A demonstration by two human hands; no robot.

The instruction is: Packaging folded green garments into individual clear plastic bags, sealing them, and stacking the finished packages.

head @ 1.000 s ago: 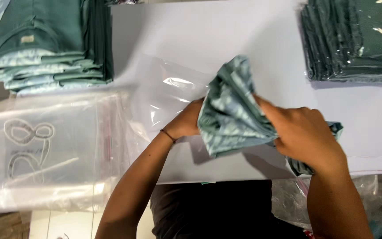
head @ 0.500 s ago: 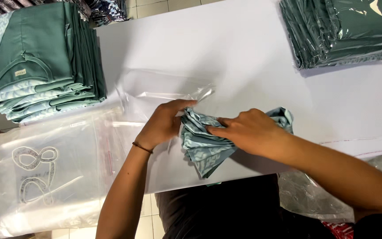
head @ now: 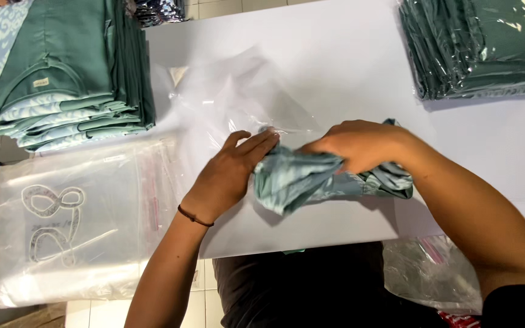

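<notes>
A folded teal patterned garment [head: 311, 179] lies crumpled on the white table [head: 347, 61] near its front edge. My right hand [head: 356, 144] grips the garment from above at its right part. My left hand [head: 229, 176] lies flat, fingers together, touching the garment's left end and the mouth of a clear plastic bag [head: 238, 100] that spreads out behind both hands. A thin dark band circles my left wrist.
A stack of folded teal garments [head: 62, 73] sits at the far left. A stack of bagged teal garments [head: 481, 45] sits at the far right. A pile of clear bags [head: 68, 218] with a looped outline print lies at the near left. More plastic [head: 432, 273] hangs below the table's right edge.
The garment has come down from a raised, bunched hold to the table surface. Both hands have moved lower and toward the clear bag's mouth.
</notes>
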